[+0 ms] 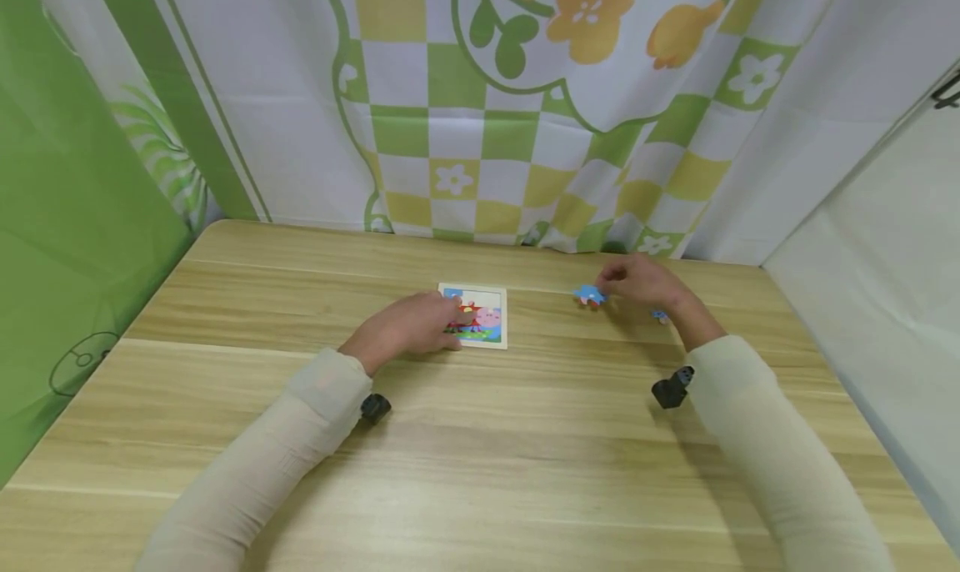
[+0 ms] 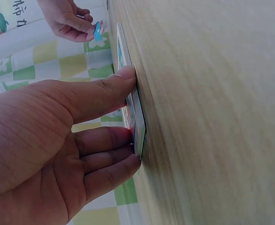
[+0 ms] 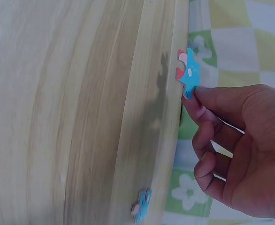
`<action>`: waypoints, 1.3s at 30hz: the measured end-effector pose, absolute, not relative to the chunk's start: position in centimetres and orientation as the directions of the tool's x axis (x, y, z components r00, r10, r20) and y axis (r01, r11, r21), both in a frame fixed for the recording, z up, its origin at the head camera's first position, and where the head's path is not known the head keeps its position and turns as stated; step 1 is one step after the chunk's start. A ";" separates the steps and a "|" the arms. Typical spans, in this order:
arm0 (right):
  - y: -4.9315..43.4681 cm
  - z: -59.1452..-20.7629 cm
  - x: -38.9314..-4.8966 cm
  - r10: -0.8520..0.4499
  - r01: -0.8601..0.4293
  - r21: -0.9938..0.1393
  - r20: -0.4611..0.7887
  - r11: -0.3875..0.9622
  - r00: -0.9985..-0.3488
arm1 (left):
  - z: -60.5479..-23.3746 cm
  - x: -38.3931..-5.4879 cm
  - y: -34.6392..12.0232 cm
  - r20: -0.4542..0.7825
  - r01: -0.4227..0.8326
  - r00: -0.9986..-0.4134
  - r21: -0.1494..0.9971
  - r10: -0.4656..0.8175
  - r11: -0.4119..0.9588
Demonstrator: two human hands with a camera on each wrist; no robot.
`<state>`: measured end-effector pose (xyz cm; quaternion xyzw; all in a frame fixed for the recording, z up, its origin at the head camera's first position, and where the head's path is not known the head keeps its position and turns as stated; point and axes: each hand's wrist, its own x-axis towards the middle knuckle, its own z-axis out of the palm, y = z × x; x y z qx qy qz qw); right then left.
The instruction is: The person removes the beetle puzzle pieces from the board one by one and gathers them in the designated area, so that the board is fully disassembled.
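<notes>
The left hand (image 1: 408, 326) lay nearly flat on the worktop (image 1: 480, 439), its straight fingers (image 2: 104, 140) and thumb pressing the left edge of the puzzle board (image 1: 487, 315), which sat near the worktop's middle. At about 3 o'clock from the board, the right hand (image 1: 641, 282) pinched a blue puzzle piece (image 3: 189, 75) between thumb and forefinger, just above the worktop, the other fingers curled. A second piece (image 3: 141, 207) lay on the worktop beside that hand's wrist, at 4 o'clock from the held one.
</notes>
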<state>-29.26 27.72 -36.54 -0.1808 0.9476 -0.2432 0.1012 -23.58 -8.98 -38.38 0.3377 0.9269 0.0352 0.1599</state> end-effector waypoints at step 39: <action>29.7 -37.6 -29.7 -0.266 -0.118 -0.456 -0.274 0.882 -0.924 | -37.9 -23.4 -8.9 -0.310 0.619 -0.706 0.168 0.637 0.767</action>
